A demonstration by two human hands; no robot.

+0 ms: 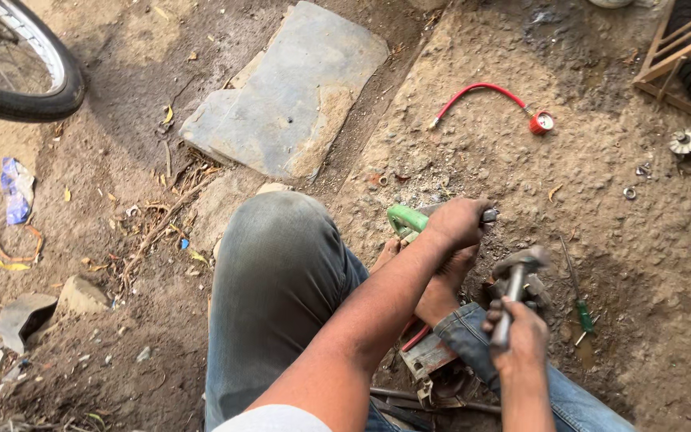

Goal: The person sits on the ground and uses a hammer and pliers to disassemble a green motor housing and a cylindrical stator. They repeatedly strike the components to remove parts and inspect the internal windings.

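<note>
One flat stone slab [285,92] lies on the ground. Right of the slab: one red hose with gauge [496,100], one hammer [513,288], one green-handled screwdriver [579,296]. Left of it: one bicycle wheel [29,64].

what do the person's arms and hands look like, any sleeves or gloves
Both hands are bare: no gloves, rings or watch show on the left hand or the right hand. The forearms are uncovered too. A pale, light-coloured short sleeve shows at the bottom edge on the left arm. The right arm leaves the picture before any sleeve shows.
</note>
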